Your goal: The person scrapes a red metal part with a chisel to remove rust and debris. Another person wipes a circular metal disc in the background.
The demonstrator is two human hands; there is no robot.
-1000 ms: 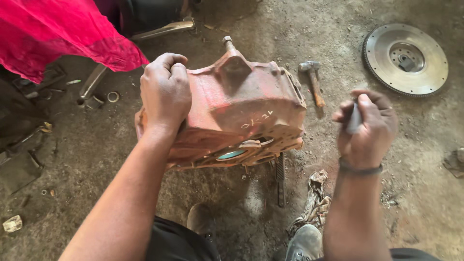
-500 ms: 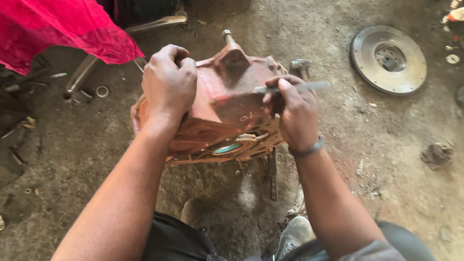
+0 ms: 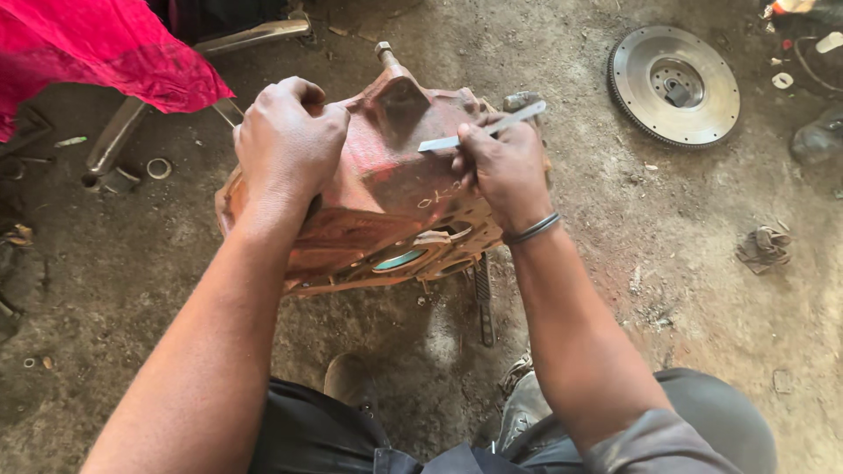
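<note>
Left hand: the left hand (image 3: 290, 145) is clamped over the top left edge of the red metal housing (image 3: 386, 189), fingers curled round its rim, gripping hard
Right hand: the right hand (image 3: 502, 171) is closed on a thin flat metal blade (image 3: 483, 128), pinching it near the middle
Blade: it lies slanted across the top of the housing, one end on the red surface, the other poking out past the knuckles toward the upper right
Housing: standing tilted on the dirt floor (image 3: 667, 263), near the middle, its open flanged face turned down toward the person's knees
Wrist: a dark bangle (image 3: 532, 229) sits on the right wrist
Floor, top right corner: a round grey flywheel (image 3: 674, 86) lies flat, well apart from the housing
Floor, top left corner: a red cloth (image 3: 97, 53) hangs over a metal pipe (image 3: 118, 140)
Under the housing: a dark toothed bar (image 3: 484, 298) lies on the floor
</note>
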